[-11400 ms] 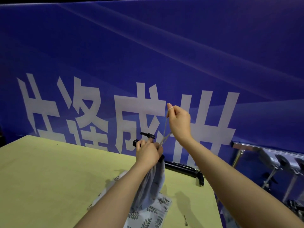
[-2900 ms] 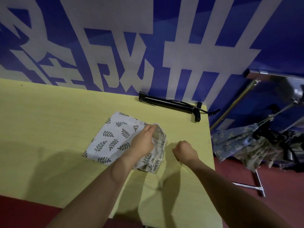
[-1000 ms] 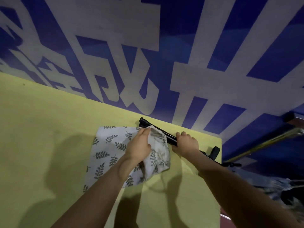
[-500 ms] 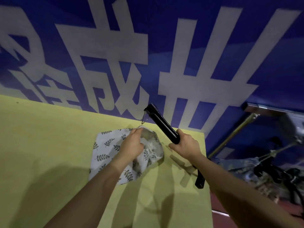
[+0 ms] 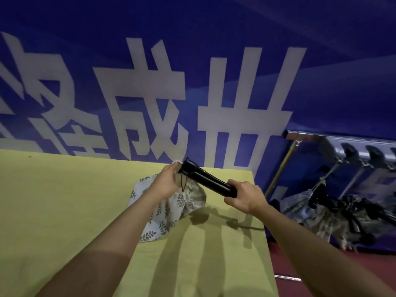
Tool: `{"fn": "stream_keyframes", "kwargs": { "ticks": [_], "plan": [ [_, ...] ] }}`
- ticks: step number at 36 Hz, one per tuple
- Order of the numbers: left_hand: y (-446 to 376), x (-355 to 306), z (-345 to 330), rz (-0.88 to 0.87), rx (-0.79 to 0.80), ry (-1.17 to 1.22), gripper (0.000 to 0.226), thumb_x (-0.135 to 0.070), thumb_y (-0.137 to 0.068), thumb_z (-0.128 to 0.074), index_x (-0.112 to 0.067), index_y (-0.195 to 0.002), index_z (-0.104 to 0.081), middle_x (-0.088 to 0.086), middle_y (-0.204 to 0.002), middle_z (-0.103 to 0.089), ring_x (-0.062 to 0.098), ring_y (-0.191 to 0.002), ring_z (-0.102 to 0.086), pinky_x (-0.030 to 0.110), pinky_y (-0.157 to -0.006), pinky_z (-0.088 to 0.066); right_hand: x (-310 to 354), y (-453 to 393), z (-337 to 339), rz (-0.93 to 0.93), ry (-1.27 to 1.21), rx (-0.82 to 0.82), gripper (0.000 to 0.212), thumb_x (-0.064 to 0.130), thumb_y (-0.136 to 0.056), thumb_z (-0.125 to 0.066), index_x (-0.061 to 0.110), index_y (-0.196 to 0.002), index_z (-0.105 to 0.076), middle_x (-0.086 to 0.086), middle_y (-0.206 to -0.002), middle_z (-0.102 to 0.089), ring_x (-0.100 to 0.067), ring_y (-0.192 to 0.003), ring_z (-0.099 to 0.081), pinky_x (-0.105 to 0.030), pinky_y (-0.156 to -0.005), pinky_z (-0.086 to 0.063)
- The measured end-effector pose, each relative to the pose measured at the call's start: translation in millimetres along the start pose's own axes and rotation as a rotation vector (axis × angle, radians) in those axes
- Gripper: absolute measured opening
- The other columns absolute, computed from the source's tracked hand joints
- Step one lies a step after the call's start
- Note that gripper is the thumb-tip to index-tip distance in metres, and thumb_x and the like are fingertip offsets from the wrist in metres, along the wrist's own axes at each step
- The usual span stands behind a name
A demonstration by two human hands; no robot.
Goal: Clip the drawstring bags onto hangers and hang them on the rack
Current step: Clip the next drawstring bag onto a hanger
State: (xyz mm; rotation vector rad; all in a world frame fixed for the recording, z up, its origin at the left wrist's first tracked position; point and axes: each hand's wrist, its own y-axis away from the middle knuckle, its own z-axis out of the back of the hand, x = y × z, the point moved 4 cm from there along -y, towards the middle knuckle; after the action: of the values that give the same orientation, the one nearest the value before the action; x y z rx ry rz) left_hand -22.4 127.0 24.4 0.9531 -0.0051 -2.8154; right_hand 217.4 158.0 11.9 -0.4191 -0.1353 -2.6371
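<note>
Head view. Step: clipping. Left hand [image 5: 166, 183] pinches bag [image 5: 171, 207] mouth, lifted off table [image 5: 64, 200], at hanger [image 5: 206, 181] tip. Right hand [image 5: 243, 197] grips hanger's near end. Rack [image 5: 321, 137] right of table. Next: likely seat fabric in clip.

Leaf-print drawstring bag [image 5: 171, 213] lifted against black hanger [image 5: 209, 182] end

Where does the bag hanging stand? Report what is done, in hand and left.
Done: several patterned bags already hang on clip hangers from the rack at right.
In hand: the left hand holds the leaf-print drawstring bag's top edge at the end clip of the black hanger, which the right hand grips.
Left: closing the clip on this bag, not yet visibly clipped, then hanging it on the rack.
</note>
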Motion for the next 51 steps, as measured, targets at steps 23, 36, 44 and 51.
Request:
{"fn": "stream_keyframes", "kwargs": {
  "ticks": [23, 36, 44, 51],
  "plan": [
    [31.0, -25.0, 8.3, -0.133, 0.042, -0.257, 0.08, 0.003, -0.08, -0.055, -0.018, -0.149, -0.018, -0.003, -0.149, -0.029, 0.022, -0.127, -0.044, 0.037, -0.098, -0.046, 86.6, -19.4, 8.6, 0.382, 0.758, -0.015, 0.025, 0.013, -0.089, -0.049, 0.008, -0.113, -0.054, -0.012, -0.107, -0.058, -0.031, -0.098, -0.057, -0.04, -0.088, -0.035],
    [35.4, -28.7, -7.9, -0.156, 0.042, -0.248, 0.047, -0.034, -0.082, -0.055, -0.023, -0.127, -0.044, 0.0, -0.119, -0.046, 0.022, -0.113, -0.036, 0.031, -0.088, -0.026, 104.8, -22.6, 30.3, 0.613, 0.885, -0.412, 0.014, 0.015, -0.065, -0.074, 0.013, -0.077, -0.067, -0.001, -0.066, -0.056, -0.023, -0.06, -0.053, -0.041, -0.083, -0.029],
    [32.7, -35.0, -3.5, -0.092, -0.153, 0.033, 0.031, -0.026, -0.088, -0.06, -0.008, -0.112, -0.05, 0.006, -0.112, -0.048, 0.024, -0.101, -0.05, 0.038, -0.086, -0.046, 104.9, -19.2, 36.4, 0.692, 0.657, -0.673, 0.027, 0.013, -0.076, -0.066, 0.013, -0.103, -0.062, -0.002, -0.102, -0.062, -0.024, -0.089, -0.059, -0.035, -0.084, -0.031],
    [30.9, -27.8, 7.4, -0.065, -0.263, 0.0, 0.034, -0.026, -0.092, -0.056, -0.008, -0.119, -0.046, 0.008, -0.117, -0.045, 0.024, -0.108, -0.046, 0.034, -0.087, -0.04, 86.6, -7.3, 29.2, 0.617, 0.368, -0.677, 0.019, 0.015, -0.077, -0.051, 0.016, -0.096, -0.048, -0.002, -0.087, -0.058, -0.023, -0.072, -0.051, -0.03, -0.069, -0.029]
  ]
}}
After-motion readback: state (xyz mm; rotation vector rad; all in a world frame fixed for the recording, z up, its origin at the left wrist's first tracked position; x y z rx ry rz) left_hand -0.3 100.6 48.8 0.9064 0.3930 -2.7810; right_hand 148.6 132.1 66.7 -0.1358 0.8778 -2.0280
